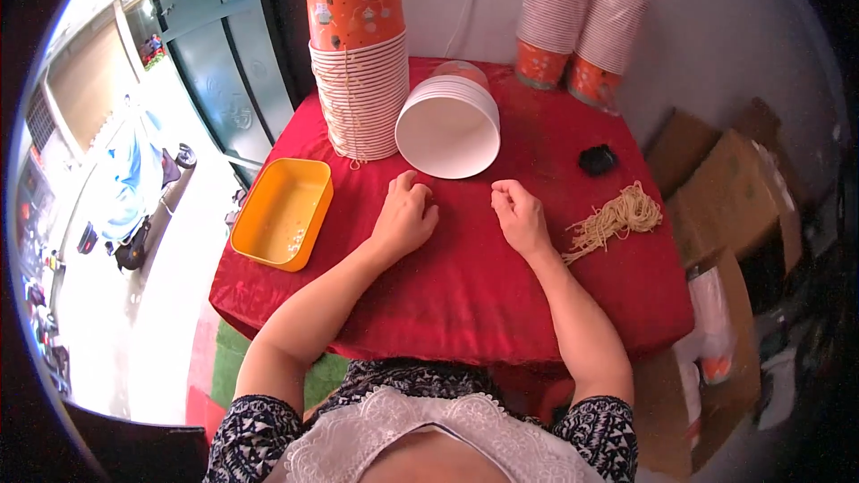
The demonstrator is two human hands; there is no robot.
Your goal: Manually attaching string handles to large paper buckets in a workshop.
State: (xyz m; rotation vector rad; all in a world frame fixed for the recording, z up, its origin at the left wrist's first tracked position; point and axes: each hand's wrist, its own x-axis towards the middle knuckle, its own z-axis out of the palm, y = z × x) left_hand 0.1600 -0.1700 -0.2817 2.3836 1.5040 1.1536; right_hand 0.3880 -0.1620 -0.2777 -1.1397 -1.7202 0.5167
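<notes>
My left hand [407, 215] is over the red cloth, its fingers curled in, just in front of a short stack of white-lined paper buckets [447, 136] lying on its side with the mouth toward me. To the right, my right hand [519, 216] has its fingers bent together in a pinch. Whatever either hand may hold is too small or hidden to make out. Behind my left hand stands a tall stack of orange paper buckets [360, 94], upside down, with string hanging down its side. A bundle of beige strings [626, 217] lies right of my right hand.
A yellow plastic tray [309, 215] sits at the table's left. On the right are a black fuzzy clump [598, 159] and, farther back, two tall bucket stacks [555, 13] near the wall. Cardboard boxes [729, 197] crowd the table's right side; a green door [219, 54] stands at left.
</notes>
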